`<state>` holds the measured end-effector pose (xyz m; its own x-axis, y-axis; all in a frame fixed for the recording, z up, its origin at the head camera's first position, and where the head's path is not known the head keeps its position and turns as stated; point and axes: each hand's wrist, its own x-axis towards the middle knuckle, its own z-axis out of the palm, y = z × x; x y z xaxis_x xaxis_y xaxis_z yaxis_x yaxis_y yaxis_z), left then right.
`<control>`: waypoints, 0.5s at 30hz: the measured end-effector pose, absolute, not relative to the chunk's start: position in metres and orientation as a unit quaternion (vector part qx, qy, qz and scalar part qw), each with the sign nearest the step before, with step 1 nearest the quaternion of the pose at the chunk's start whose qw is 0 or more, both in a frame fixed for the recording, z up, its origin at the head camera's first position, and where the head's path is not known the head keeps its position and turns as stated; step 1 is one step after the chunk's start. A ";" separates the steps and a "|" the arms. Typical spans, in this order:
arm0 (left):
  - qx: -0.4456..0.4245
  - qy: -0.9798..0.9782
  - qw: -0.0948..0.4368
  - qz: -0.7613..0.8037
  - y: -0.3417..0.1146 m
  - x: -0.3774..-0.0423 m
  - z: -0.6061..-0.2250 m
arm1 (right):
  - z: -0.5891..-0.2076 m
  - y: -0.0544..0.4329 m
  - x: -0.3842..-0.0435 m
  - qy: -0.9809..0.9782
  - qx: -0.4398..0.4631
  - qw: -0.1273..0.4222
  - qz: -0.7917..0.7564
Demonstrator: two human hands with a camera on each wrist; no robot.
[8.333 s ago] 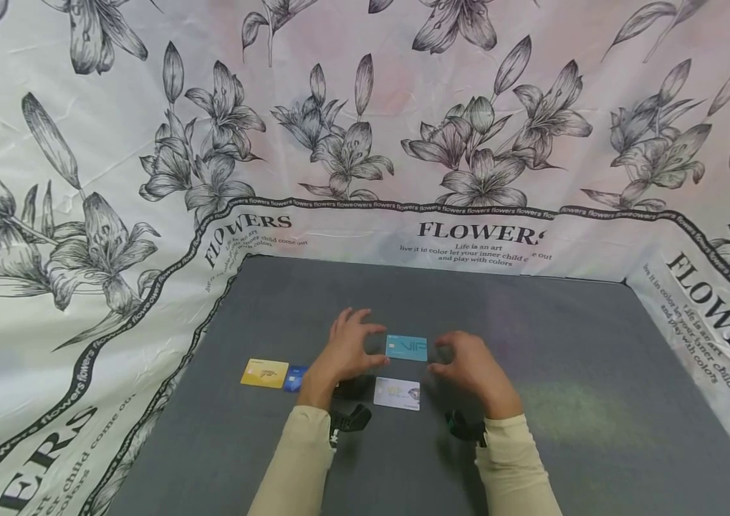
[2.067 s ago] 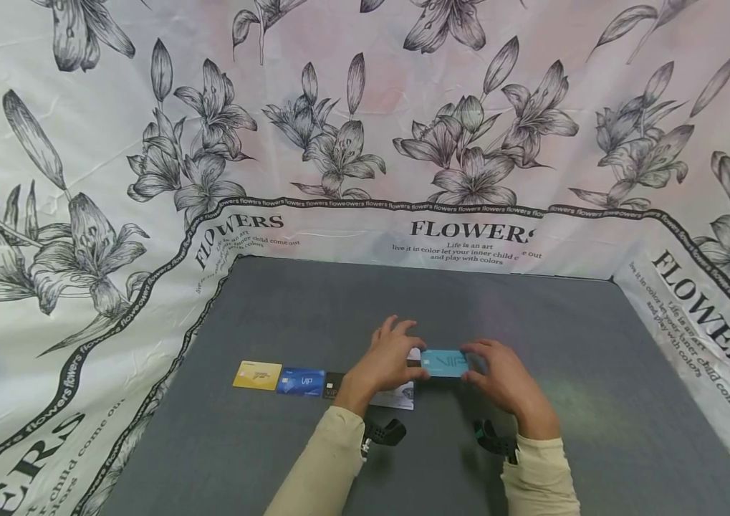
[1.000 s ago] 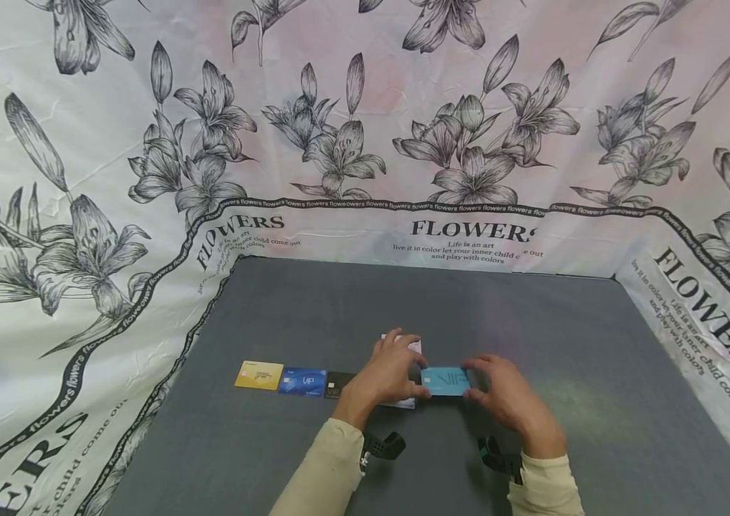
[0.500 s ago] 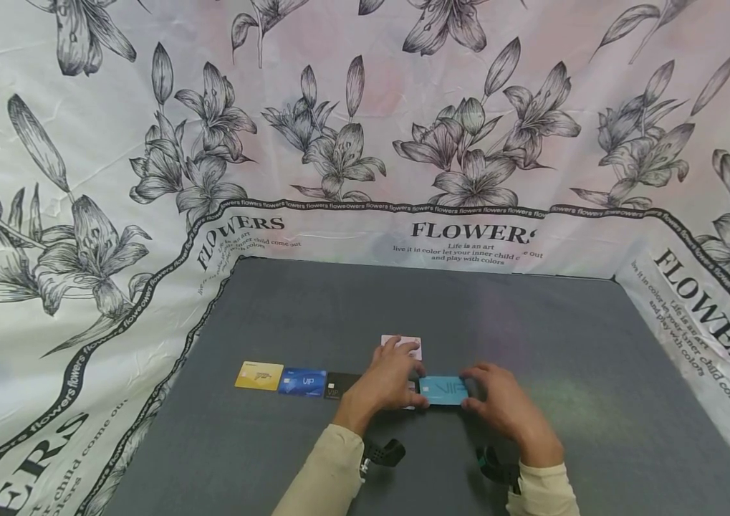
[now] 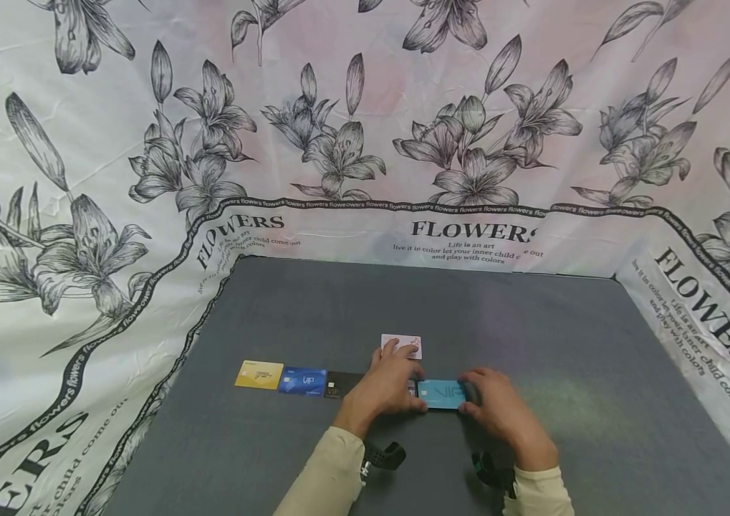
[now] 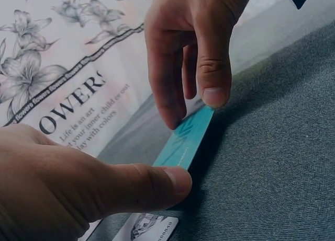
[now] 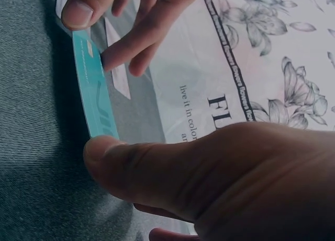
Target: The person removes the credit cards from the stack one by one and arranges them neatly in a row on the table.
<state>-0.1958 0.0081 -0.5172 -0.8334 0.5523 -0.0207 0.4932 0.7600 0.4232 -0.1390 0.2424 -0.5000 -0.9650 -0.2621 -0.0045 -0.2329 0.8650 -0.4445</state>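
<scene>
A teal card marked VIP is held by its two short ends, slightly above the dark tabletop, with a shadow under it in both wrist views. My left hand pinches its left end between thumb and fingers. At the right end, my right hand pinches it the same way; its thumb lies on the card's corner in the right wrist view. Just left of the teal card, a silvery-white card lies mostly hidden under my left hand. Behind the left fingers lies a pale pink card.
To the left, a yellow card, a blue VIP card and a black card lie in a row on the dark grey tabletop. A flower-printed cloth borders the table at the back and sides.
The teal card, formerly lying behind the white card, has come right and then nearer to me, down to the row's right end, both hands moving with it. The pink card behind is uncovered.
</scene>
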 end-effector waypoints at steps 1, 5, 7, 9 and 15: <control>0.278 0.935 0.072 0.206 0.008 -0.195 -0.517 | -0.500 0.242 -0.138 0.965 -0.126 0.034 -0.226; 0.272 0.938 0.070 0.204 0.008 -0.195 -0.519 | -0.500 0.239 -0.136 0.967 -0.114 0.040 -0.225; 0.271 0.938 0.070 0.204 0.008 -0.194 -0.519 | -0.501 0.238 -0.136 0.968 -0.110 0.040 -0.223; 0.271 0.938 0.071 0.203 0.007 -0.194 -0.519 | -0.501 0.237 -0.135 0.969 -0.110 0.039 -0.219; 0.274 0.940 0.066 0.193 0.007 -0.193 -0.519 | -0.504 0.234 -0.134 0.972 -0.105 0.039 -0.208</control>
